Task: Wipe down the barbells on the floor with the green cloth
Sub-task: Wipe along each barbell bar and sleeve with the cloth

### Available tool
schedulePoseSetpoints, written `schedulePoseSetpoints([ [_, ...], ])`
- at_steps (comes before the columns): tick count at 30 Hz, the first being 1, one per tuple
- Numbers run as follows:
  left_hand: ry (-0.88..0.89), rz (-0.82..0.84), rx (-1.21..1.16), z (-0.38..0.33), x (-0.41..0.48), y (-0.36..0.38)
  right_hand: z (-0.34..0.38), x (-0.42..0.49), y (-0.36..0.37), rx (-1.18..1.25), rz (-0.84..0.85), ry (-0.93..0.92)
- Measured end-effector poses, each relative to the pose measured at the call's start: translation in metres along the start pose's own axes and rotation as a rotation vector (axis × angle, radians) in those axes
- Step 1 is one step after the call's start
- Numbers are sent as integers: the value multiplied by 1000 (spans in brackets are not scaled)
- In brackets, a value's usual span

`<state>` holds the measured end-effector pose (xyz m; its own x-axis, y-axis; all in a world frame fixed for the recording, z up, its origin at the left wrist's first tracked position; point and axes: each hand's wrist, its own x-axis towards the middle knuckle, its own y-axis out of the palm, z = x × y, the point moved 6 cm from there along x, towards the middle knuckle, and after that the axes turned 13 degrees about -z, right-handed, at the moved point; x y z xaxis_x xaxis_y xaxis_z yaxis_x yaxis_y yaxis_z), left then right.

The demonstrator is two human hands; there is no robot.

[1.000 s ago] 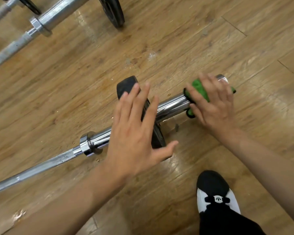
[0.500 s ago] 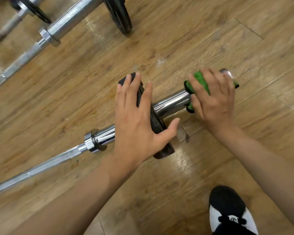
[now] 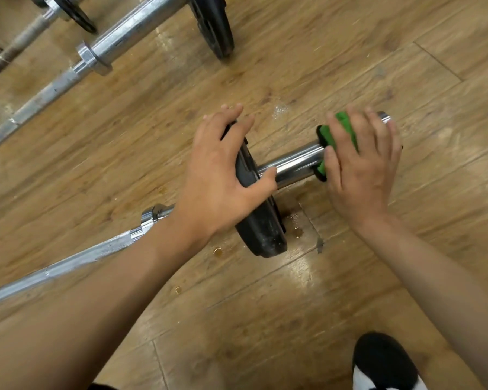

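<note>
- three barbells on the wood floor [image 3: 350, 52], and i'll place everything off the black plate [image 3: 262, 232] on the nearest one.
- far up and left of that plate: a dull, rusty-looking bar [image 3: 12, 52] with a small dark disc [image 3: 74, 15] on it, right at the frame edge.
- just beside it, still up-left of the plate, is a second barbell [image 3: 135, 26] with a chunky chrome sleeve and its own dark plate [image 3: 214, 26] standing on edge.
- down-left of the black plate, the near barbell [image 3: 68, 266] has its shaft running off to the left edge, with a shiny collar [image 3: 152, 218] close to the plate's left side.
- left hand [image 3: 220, 170] is lying over the top of the black plate with fingers spread and pretty much straight, reaching past the rim. the thumb is stuck out to the right and touches the chrome. it's resting there more than grabbing.
- right of the plate, the bare sleeve [image 3: 293, 164] is shiny.
- further right, the green cloth [image 3: 344, 122] is wrapped on the sleeve near its end, with the end cap poking out past it.
- right hand [image 3: 361, 167] is flat on top of the cloth, fingers stretched across it and pressing it onto the sleeve. can't tell if the fingertips hook under the far side.
- well below and right of the plate: a black and white shoe [image 3: 383, 361] at the bottom edge.
</note>
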<state>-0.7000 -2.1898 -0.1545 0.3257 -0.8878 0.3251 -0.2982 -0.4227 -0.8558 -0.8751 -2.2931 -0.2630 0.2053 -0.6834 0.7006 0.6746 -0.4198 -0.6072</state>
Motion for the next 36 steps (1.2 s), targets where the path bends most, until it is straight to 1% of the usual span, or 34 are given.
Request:
schedulePoseSetpoints([
  [1,-13,3,-4,2,3,0,3,3,1,-12,-4,100],
  [2,-19,5,-4,3,5,-1,13,3,4,-16,15,145],
  [3,-22,8,0,3,8,-1,28,1,8,-5,51,126],
  [5,-31,18,32,4,12,-1,62,-8,16,51,115,-45],
  [7,-28,20,119,6,17,-3,75,-16,20,108,129,-224],
  [9,-38,-3,203,7,20,-5,61,-12,23,119,108,-381],
  [10,-47,-18,228,5,19,-6,47,-9,23,100,99,-422],
  [11,-48,-34,254,3,16,-7,29,-4,22,72,93,-404],
  [14,-9,-69,314,-6,-5,-2,-14,10,14,1,61,-155],
  [17,-22,-105,269,-5,-8,2,-1,13,17,-25,63,74],
  [18,-22,-107,272,-4,-4,2,12,11,20,-41,66,111],
  [19,-24,-99,285,-2,1,3,28,7,26,-40,75,94],
  [20,-27,-83,297,1,9,3,44,1,31,-19,86,33],
  [23,-43,-57,363,13,34,1,71,-3,46,109,112,-251],
  [25,-3,-81,433,15,42,-3,60,9,53,111,90,-458],
  [26,32,-93,456,13,41,-2,46,19,56,73,67,-499],
  [27,60,-102,462,11,37,0,27,29,58,37,45,-470],
  [28,71,-114,447,10,34,2,7,38,59,9,31,-388],
  [30,58,-152,394,14,36,5,-24,51,60,-3,19,-149],
  [32,32,-171,370,20,46,5,-24,59,65,-15,9,49],
  [33,21,-172,361,22,52,5,-12,62,69,-23,0,100],
  [34,11,-171,350,24,57,5,5,64,73,-18,-2,98],
  [35,0,-166,337,26,60,6,25,63,79,8,9,29],
  [36,-13,-158,326,28,63,6,48,57,86,51,30,-99],
])
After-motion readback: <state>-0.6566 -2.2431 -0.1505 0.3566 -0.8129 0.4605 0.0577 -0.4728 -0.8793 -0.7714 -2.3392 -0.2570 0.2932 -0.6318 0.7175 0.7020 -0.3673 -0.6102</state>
